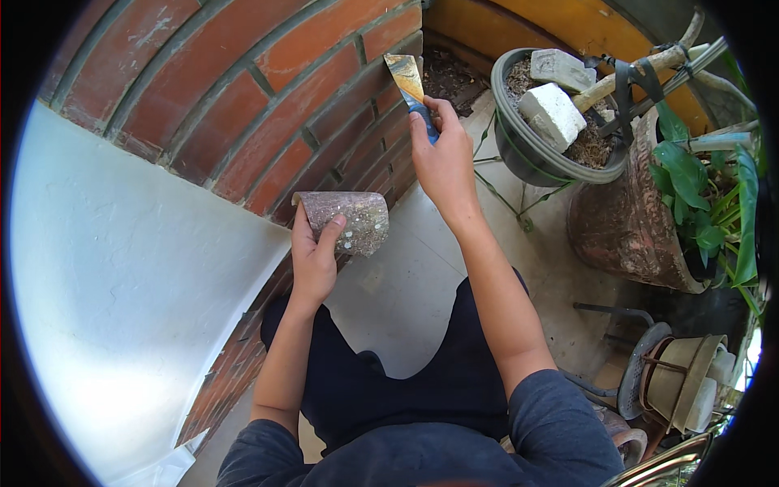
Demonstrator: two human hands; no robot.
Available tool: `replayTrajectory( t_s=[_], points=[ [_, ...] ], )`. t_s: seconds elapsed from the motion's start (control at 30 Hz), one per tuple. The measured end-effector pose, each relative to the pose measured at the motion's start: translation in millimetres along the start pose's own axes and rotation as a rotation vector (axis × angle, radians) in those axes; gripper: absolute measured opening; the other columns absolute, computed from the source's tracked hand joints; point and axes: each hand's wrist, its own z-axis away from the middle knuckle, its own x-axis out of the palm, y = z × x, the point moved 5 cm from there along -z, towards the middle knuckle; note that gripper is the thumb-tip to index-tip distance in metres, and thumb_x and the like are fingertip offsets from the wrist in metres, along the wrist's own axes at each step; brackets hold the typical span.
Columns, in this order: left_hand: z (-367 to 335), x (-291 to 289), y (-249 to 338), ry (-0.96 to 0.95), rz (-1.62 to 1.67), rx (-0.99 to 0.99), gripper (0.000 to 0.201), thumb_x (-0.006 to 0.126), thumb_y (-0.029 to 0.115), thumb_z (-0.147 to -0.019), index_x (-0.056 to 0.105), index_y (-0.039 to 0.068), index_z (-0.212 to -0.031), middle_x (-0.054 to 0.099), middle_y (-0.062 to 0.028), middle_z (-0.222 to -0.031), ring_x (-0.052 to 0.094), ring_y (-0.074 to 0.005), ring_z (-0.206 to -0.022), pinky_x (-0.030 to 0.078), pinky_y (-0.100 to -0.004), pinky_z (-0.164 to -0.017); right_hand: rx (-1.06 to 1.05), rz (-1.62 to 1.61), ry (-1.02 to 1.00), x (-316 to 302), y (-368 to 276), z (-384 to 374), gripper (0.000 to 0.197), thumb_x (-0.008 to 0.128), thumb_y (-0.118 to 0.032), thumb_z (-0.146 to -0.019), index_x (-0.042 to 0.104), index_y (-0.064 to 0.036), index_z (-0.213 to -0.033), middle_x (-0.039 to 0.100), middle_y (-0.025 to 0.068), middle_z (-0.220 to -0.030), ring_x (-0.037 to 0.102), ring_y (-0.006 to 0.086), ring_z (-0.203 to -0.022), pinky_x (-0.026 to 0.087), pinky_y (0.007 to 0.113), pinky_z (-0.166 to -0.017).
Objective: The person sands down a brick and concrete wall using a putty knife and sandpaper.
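Observation:
My left hand (315,258) grips a weathered, curved pot (357,221), brownish grey with pale specks, by its edge; the thumb lies on its outside and the other fingers are hidden behind it. Farther up and to the right, my right hand (442,154) is closed round the blue handle of a putty knife (407,79). The knife's stained, yellowish metal blade points away from me, close in front of the brick wall (268,105). Blade and pot are apart.
To the right, a dark grey planter (527,158) with pale stone chunks (552,115) stands on a green wire stand (526,223). Beside it are a large brown pot (608,227) with leafy plants and a metal stool (641,369) bearing a beige pot. A white wall surface (130,284) borders the left.

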Motion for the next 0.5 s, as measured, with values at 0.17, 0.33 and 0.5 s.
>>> replayTrajectory(
  t_s=[0.17, 0.33, 0.5],
  points=[
    [-0.2, 0.8, -3.6, 0.014, 0.011, -0.015, 0.043, 0.065, 0.014, -0.108, 0.052, -0.003, -0.146, 0.069, -0.0096, -0.127, 0.066, -0.0160, -0.117, 0.050, -0.0343, -0.106, 0.029, 0.014, 0.004, -0.4, -1.6, -3.7, 0.034, 0.064, -0.017, -0.107, 0.065, 0.0071, -0.130, 0.077, 0.0320, -0.107, 0.077, 0.0471, -0.100, 0.059, 0.050, -0.086],
    [-0.8, -2.0, -6.1, 0.015, 0.020, -0.016, 0.042, 0.065, 0.014, -0.108, 0.053, -0.002, -0.145, 0.069, -0.0094, -0.127, 0.066, -0.0158, -0.117, 0.050, -0.0338, -0.105, -0.001, 0.057, 0.022, -0.2, -4.9, 1.1, 0.034, 0.065, -0.017, -0.106, 0.065, 0.0070, -0.130, 0.076, 0.0336, -0.105, 0.075, 0.0498, -0.100, 0.059, 0.052, -0.087],
    [-3.8, -0.1, -6.3, 0.028, 0.016, -0.027, 0.042, 0.065, 0.014, -0.108, 0.053, -0.002, -0.144, 0.069, -0.0094, -0.127, 0.066, -0.0159, -0.117, 0.051, -0.0339, -0.105, -0.024, 0.153, 0.031, -1.1, -5.7, -5.6, 0.033, 0.064, -0.016, -0.106, 0.066, 0.0074, -0.129, 0.076, 0.0343, -0.104, 0.075, 0.0515, -0.099, 0.059, 0.055, -0.087]
  ],
)
